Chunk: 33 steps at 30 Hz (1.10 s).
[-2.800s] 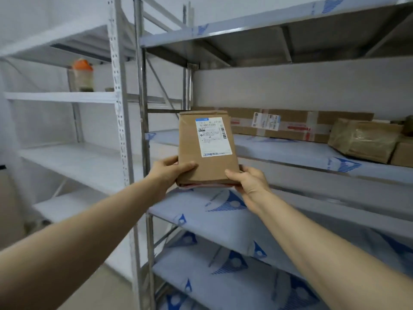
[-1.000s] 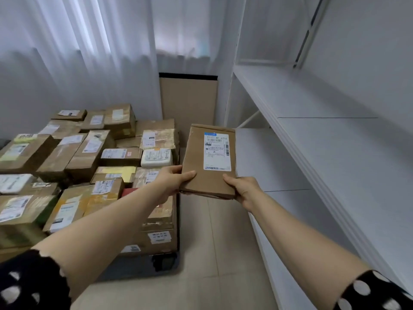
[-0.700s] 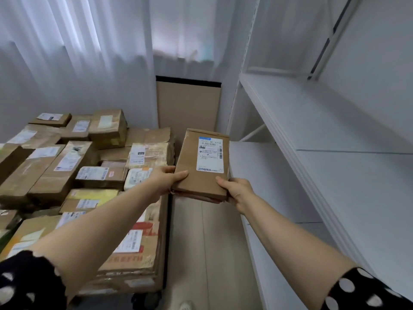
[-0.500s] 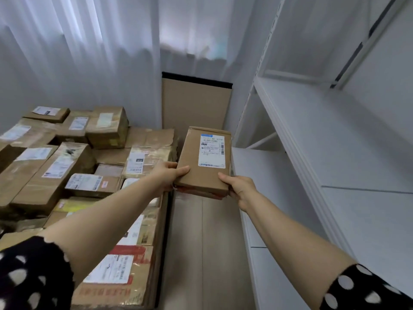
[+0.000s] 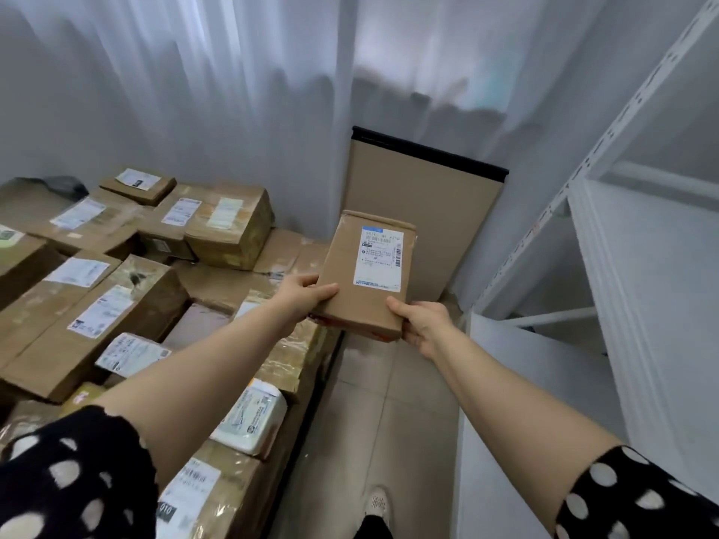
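Holding brown parcel (image 5: pixel 363 280) in both my hands, raised above floor aisle (image 5: pixel 362 402) between stacked boxes (image 5: pixel 89 305) and white shelving (image 5: pixel 622 305). My left hand (image 5: pixel 301 295) grips lower left edge, thumb on top. My right hand (image 5: pixel 422 320) grips lower right corner. White label (image 5: pixel 379 256) faces up.

Two hands: the left hand (image 5: pixel 301 299) and the right hand (image 5: pixel 422 324). One flat brown parcel (image 5: pixel 363 289) bearing one white shipping label (image 5: pixel 379 256). About twelve labelled brown cartons (image 5: pixel 229 227), though the stack runs out of frame. One white soft-pack parcel (image 5: pixel 251 420). One tan board (image 5: pixel 420 196). One white shelving unit (image 5: pixel 642 243).
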Available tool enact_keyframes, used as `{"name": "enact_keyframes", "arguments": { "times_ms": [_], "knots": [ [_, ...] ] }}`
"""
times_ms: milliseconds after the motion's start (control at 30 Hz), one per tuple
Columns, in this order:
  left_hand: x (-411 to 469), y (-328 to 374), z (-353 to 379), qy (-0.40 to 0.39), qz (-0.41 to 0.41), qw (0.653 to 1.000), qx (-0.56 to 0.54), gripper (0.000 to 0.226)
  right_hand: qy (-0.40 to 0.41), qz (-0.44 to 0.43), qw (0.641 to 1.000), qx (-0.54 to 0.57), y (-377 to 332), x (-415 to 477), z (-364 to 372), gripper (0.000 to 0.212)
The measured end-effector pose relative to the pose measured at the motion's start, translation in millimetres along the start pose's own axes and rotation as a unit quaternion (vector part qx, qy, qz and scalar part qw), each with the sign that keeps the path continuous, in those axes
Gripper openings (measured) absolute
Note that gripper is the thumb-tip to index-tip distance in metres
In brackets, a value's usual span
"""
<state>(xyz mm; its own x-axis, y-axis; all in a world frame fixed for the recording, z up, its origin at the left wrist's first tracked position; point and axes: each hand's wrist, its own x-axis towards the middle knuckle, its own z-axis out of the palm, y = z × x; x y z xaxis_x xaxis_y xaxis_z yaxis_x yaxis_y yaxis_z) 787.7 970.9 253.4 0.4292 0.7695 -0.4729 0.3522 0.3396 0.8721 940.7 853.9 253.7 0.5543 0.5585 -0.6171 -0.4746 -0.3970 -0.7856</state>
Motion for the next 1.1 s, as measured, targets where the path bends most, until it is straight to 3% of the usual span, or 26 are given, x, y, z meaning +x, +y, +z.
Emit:
{"name": "enact_keyframes", "arguments": {
  "times_ms": [200, 433, 533, 800, 1100],
  "knots": [
    [78, 17, 0, 0.091, -0.017, 0.995, -0.023, 0.044, -0.043, 0.039, 0.998, -0.017, -42, 86, 41, 0.049],
    [184, 19, -37, 0.160, -0.057, 0.985, -0.023, 0.047, -0.065, 0.083, 0.994, -0.027, -50, 196, 112, 0.025],
    [230, 16, -52, 0.167, -0.075, 0.983, -0.020, 0.047, -0.063, 0.090, 0.993, -0.045, -49, 244, 139, 0.027],
    [330, -10, -94, 0.192, -0.110, 0.971, 0.087, 0.048, -0.065, 0.131, 0.988, -0.058, -32, 341, 207, 0.051],
    [427, -58, -131, 0.286, -0.145, 0.924, 0.209, 0.062, -0.085, 0.150, 0.982, -0.076, 25, 435, 271, 0.081]
  ]
}}
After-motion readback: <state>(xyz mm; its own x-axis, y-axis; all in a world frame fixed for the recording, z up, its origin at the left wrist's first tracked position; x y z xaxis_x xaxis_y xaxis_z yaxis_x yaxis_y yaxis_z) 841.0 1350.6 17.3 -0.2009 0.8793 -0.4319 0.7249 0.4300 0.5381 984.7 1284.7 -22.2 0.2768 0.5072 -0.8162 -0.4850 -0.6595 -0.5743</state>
